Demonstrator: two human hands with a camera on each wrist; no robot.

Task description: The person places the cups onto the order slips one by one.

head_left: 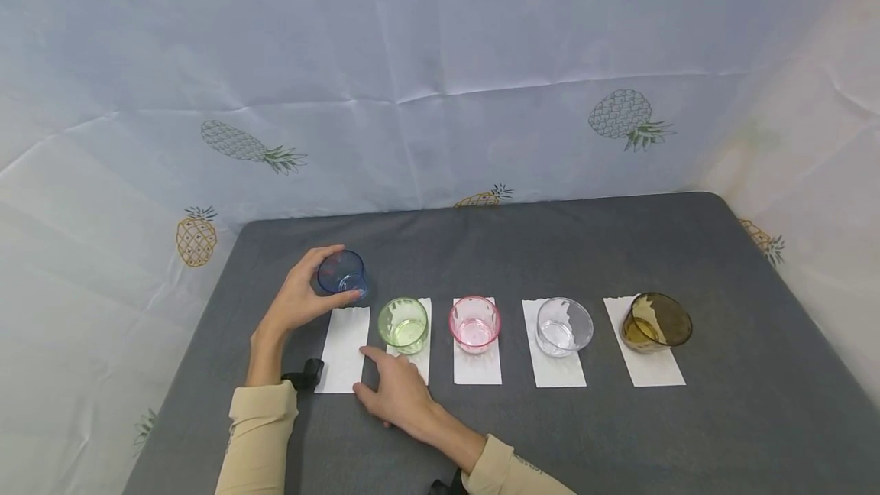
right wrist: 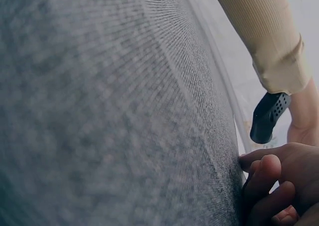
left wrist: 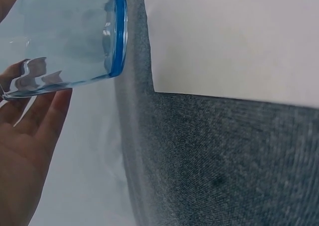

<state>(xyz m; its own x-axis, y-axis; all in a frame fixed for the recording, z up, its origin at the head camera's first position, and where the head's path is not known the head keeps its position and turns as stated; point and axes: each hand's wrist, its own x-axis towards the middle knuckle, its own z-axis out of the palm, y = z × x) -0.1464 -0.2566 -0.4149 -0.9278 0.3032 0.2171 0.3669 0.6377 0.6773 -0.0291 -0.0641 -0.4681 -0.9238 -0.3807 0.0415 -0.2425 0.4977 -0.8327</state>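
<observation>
While the left hand [head_left: 299, 300] grips the blue cup [head_left: 341, 273] just beyond the bare napkin [head_left: 344, 350], keep the right hand [head_left: 395, 396] flat, fingertips pinning that napkin; lower upright, centred.

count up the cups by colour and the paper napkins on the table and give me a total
Blue cup: 1, held in the left hand
Green cup: 1
Pink cup: 1
Clear cup: 1
Amber cup: 1
White napkins: 5
Total: 10
</observation>
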